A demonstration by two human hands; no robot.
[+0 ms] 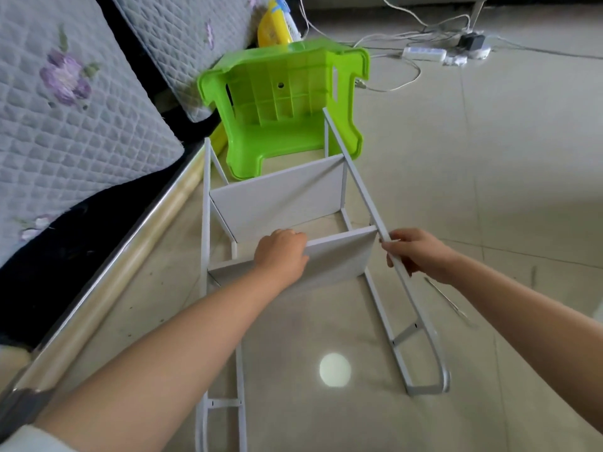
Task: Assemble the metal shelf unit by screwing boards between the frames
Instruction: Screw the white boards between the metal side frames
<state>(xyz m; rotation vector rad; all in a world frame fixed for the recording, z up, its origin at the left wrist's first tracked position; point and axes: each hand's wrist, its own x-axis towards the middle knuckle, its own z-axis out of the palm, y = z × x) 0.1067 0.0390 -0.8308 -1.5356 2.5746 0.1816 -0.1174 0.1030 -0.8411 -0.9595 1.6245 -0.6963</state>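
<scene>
**Both hands on the second board, right corner nearest the frame**

The left hand (282, 254) curls over the top edge of the near board (339, 259), gripping it about midway along; the right hand (414, 252) wraps around the upper rail of the right frame (359, 187), just beside the board's right end. The shelf unit lies on its side on the tiled floor (489, 190), running away from the person; the near board stands on edge, its long axis crosswise between the right frame and the left frame (206, 203), and the far board (280, 197) sits parallel beyond it. The joint the next move likely turns on is the board's right end against the rail, which the right hand is nearer to; whether a screw is in there I cannot tell. Room is tight on the left, where the bed edge (130, 243) runs close; the right side is open floor; a green stool (287, 102) lies tipped at the far end.
</scene>
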